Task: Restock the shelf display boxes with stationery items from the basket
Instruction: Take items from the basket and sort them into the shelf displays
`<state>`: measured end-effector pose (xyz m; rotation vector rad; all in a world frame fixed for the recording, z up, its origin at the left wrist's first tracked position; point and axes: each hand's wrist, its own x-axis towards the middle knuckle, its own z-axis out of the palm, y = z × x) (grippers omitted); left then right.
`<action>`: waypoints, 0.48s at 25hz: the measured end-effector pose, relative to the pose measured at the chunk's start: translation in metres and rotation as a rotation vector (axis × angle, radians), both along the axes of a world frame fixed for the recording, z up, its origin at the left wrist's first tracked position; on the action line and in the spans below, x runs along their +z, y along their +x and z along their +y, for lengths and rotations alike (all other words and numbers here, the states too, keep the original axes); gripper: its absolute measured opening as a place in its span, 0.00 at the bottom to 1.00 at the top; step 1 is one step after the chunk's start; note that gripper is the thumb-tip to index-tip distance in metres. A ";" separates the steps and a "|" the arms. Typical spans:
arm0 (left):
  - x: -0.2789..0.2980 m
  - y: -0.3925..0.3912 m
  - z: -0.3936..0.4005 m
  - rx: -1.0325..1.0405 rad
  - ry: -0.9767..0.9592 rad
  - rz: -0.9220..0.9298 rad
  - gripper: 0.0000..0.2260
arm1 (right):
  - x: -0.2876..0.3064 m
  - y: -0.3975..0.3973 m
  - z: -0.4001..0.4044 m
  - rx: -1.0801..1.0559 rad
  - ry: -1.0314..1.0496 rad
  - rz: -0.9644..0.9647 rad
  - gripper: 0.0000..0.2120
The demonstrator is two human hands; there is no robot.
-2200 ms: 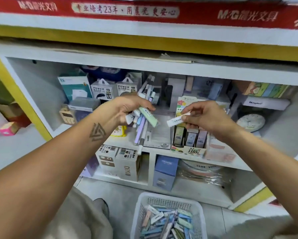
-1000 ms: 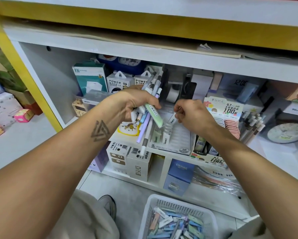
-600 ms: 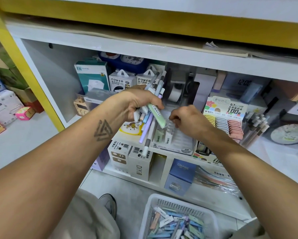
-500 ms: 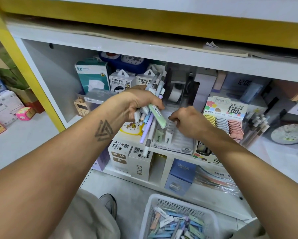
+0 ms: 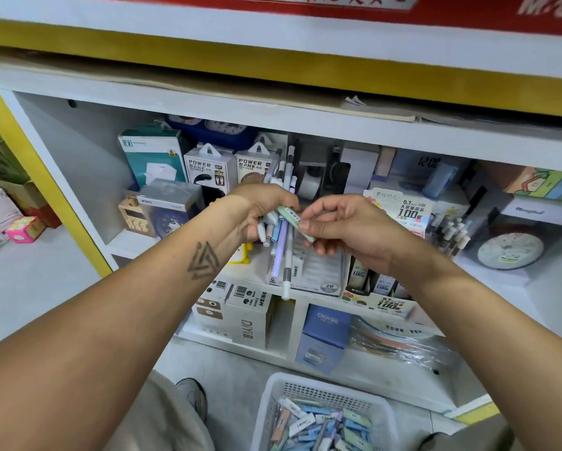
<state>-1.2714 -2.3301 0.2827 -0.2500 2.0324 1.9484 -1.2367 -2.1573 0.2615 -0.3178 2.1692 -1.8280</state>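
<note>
Your right hand [image 5: 344,227] pinches the green lead case [image 5: 295,220] slanting out of your left hand [image 5: 262,209]'s pen bundle [image 5: 283,222], 2B display box [image 5: 318,271] right below.

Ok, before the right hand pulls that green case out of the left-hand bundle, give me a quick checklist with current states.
1. Right hand has the green lead case: ok, thumb and fingers pinch its lower end.
2. Left hand has a secure grip on the pen bundle: ok, fingers wrap round it.
3. Green case free of the left fingers: cannot tell, its upper end runs under them.
4. Pens clear of snagging: not ok, several hang low in front of the 2B display box.
5. Display box has open slots: cannot tell, hands cover much of it.
6. Basket in reach with stock: ok, it sits on the floor below, holding many cases.
</note>
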 end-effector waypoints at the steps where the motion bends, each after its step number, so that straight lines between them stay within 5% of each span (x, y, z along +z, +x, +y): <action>1: 0.001 0.002 0.004 -0.035 -0.018 -0.036 0.08 | 0.002 0.001 0.008 0.000 -0.030 -0.044 0.14; 5: 0.000 0.002 0.013 -0.106 -0.080 -0.116 0.03 | 0.010 0.007 0.042 -0.036 -0.013 -0.101 0.13; 9: -0.009 -0.004 0.023 -0.063 -0.037 -0.025 0.16 | 0.013 0.009 0.078 -0.192 -0.025 0.001 0.13; 12: -0.012 -0.004 0.027 -0.101 -0.045 -0.019 0.16 | 0.014 0.016 0.090 -0.178 -0.014 0.033 0.10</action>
